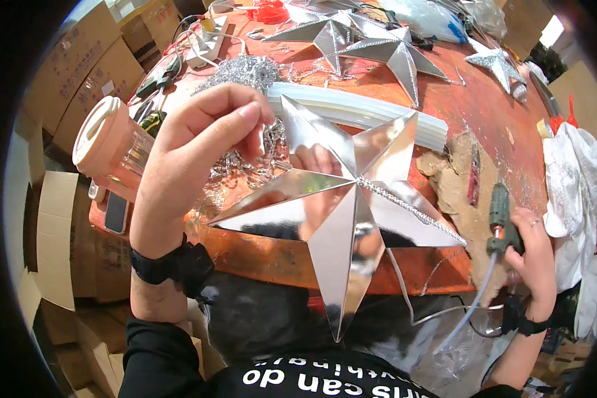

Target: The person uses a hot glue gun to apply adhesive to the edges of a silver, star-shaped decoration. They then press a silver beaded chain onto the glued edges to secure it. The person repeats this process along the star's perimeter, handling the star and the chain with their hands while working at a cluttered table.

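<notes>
A large mirror-silver five-pointed star (338,232) lies at the table's near edge, one point jutting past the edge. A silver beaded trim runs along one of its ridges, from the centre to the right point. My left hand (212,132) is raised beside the star's upper left, thumb and fingers pinched together; what they hold, if anything, is hidden. Silver tinsel strands (245,162) lie under that hand. At the right, my right hand (534,245) is closed round the handle of a dark green hot glue gun (499,211). A pale glue stick (471,315) extends from its back end.
Translucent glue sticks (371,114) lie in a bundle behind the star. Torn cardboard (454,179) is under the glue gun. More silver stars (395,50) cover the far table. A lidded cup (113,142) and a phone (116,213) stand left; white plastic bags (570,179) hang right.
</notes>
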Available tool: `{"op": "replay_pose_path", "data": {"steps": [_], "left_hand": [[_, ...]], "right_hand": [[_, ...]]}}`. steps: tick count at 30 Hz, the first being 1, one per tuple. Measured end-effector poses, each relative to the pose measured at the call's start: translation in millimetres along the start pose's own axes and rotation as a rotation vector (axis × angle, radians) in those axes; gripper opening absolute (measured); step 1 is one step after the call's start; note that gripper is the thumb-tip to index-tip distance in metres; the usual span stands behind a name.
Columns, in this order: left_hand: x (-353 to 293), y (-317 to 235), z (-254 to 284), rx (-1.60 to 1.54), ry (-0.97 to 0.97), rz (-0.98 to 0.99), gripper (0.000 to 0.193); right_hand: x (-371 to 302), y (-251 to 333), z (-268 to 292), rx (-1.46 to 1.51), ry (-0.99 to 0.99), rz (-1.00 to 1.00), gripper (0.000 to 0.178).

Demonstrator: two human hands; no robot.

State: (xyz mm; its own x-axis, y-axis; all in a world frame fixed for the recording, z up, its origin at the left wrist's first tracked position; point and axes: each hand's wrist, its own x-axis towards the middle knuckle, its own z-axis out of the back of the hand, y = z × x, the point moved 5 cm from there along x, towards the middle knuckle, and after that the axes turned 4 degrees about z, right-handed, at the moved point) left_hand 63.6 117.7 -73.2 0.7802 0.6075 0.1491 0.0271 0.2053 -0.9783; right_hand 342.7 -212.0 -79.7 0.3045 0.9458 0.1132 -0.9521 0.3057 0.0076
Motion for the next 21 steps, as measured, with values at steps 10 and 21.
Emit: {"op": "replay_pose_path", "data": {"steps": [10, 21], "left_hand": [[-1.8, 35.6, 11.6, -0.206, 0.039, 0.036, 0.017], [-11.6, 34.7, 5.4, -0.215, 0.159, 0.151, 0.013]], "right_hand": [[26.3, 14.4, 22.2, 0.725, -0.626, -0.072, 0.044], [72.9, 120.9, 35.2, 0.615, -0.207, 0.271, 0.031]]}}
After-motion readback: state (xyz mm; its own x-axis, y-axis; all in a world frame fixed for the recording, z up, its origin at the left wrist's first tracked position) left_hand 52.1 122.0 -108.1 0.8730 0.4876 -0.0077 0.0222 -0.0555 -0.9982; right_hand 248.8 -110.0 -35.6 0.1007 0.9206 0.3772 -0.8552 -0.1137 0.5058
